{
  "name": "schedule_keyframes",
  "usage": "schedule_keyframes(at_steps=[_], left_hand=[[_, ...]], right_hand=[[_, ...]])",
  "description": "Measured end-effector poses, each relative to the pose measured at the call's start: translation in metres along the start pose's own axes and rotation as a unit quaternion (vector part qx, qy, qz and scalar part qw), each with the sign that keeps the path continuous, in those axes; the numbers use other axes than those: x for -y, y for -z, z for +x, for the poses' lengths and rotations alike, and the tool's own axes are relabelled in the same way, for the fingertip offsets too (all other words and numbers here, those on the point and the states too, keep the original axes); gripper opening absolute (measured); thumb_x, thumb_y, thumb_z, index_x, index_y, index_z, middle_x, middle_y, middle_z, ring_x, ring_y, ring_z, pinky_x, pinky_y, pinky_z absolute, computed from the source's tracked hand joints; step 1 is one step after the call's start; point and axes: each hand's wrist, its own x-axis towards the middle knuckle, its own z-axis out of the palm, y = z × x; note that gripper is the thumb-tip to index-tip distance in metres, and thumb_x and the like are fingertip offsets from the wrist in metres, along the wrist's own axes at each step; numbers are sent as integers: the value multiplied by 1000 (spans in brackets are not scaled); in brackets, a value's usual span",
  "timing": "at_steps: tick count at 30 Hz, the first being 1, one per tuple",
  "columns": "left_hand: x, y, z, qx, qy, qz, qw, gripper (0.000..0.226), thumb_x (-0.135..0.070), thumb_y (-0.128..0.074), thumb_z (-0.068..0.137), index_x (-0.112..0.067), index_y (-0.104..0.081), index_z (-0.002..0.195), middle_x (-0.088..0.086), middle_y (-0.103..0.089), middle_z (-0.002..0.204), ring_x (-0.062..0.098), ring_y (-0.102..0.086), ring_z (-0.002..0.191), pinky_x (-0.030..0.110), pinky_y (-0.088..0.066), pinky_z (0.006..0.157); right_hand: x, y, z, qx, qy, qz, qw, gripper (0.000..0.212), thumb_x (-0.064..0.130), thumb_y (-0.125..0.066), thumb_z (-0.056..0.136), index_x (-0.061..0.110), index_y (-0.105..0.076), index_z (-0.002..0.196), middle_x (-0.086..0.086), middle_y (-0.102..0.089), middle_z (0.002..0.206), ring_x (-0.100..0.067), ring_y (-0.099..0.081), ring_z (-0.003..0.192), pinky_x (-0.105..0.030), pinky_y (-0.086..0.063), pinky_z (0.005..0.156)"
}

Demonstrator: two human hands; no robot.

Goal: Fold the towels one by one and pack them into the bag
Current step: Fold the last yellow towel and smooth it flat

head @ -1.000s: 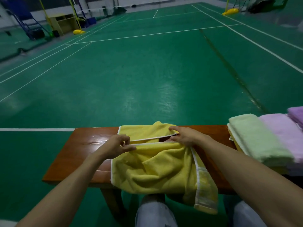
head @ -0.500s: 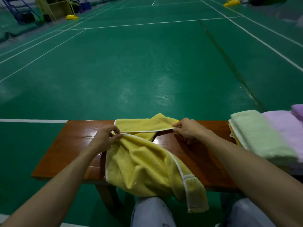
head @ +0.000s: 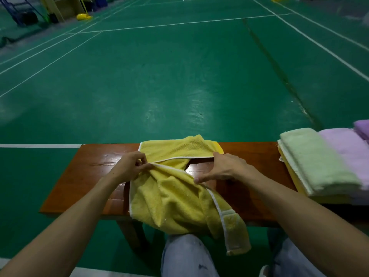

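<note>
A yellow towel (head: 179, 200) with white hems lies crumpled on the brown wooden bench (head: 89, 176). Its far part is laid flat and its near part hangs over the front edge onto my knees (head: 185, 254). My left hand (head: 129, 166) pinches the white hem at the towel's left side. My right hand (head: 225, 168) sits at the right end of the far fold, fingers curled at its hem. Its thumb stretches left and touches the near hem. Bare wood shows between the two hems.
A stack of folded towels lies on the bench's right end: a pale green towel (head: 315, 160), a lilac towel (head: 347, 152) and a purple towel (head: 362, 126). Green court floor (head: 179, 76) with white lines lies beyond. A yellow cabinet (head: 65, 7) stands far left.
The near hem has slid from the right hand's side down toward the left, baring the wood. The right thumb has spread out to that hem. The left hand keeps its pinch.
</note>
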Motion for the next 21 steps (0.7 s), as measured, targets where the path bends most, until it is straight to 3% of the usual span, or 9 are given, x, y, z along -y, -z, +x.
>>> schedule_keyframes(at_steps=[3, 7, 8, 10, 12, 16, 21], left_hand=[[0, 1, 1, -2, 20, -4, 1000, 17, -22, -73, 85, -7, -67, 77, 6, -68, 73, 22, -64, 66, 34, -53, 57], [-1, 4, 5, -23, 10, 13, 1000, 12, -14, -75, 81, -5, -69, 77, 3, -64, 75, 15, -59, 66, 28, -48, 59], [0, 5, 7, -28, 5, 20, 999, 12, -13, -75, 81, -5, -68, 75, 2, -63, 73, 14, -57, 65, 25, -45, 58], [2, 8, 11, -38, -2, 30, 999, 13, -10, -76, 80, -6, -67, 72, 4, -63, 71, 17, -54, 63, 24, -42, 57], [4, 12, 16, -47, 1, 29, 998, 13, -8, -76, 79, -6, -66, 71, 7, -63, 70, 19, -51, 63, 26, -41, 57], [7, 16, 25, -58, 17, 42, 997, 13, -8, -75, 79, -6, -65, 71, 8, -63, 70, 25, -57, 66, 33, -48, 62], [12, 16, 36, -63, 57, 31, 996, 11, -9, -73, 80, -4, -66, 73, 6, -67, 69, 20, -63, 67, 33, -53, 65]], right_hand=[[0, 1, -3, 16, 1, -31, 999, 121, 91, -66, 45, 16, -40, 137, -6, -55, 132, -27, -57, 111, -40, -49, 85], [5, -9, -3, -18, 5, -80, 997, 116, 77, -73, 58, 12, -32, 144, -8, -54, 133, -30, -57, 113, -41, -49, 84], [6, -11, -1, -32, 8, -83, 996, 106, 73, -73, 61, 12, -37, 140, -8, -57, 128, -29, -59, 108, -40, -49, 80], [6, -9, 3, -71, 19, -78, 994, 67, 63, -73, 68, 18, -53, 113, -4, -62, 112, -25, -59, 91, -36, -48, 73], [2, 0, 11, -103, 24, -71, 992, 48, 60, -71, 71, 22, -52, 94, -2, -63, 104, -24, -57, 85, -34, -48, 71], [-6, 20, 38, -129, 37, -63, 989, 55, 71, -69, 68, 22, -62, 92, -2, -65, 97, -27, -64, 92, -36, -51, 74], [-7, 30, 61, -163, 44, -67, 983, 55, 72, -67, 70, 22, -69, 92, 0, -61, 85, -27, -64, 85, -33, -48, 69]])
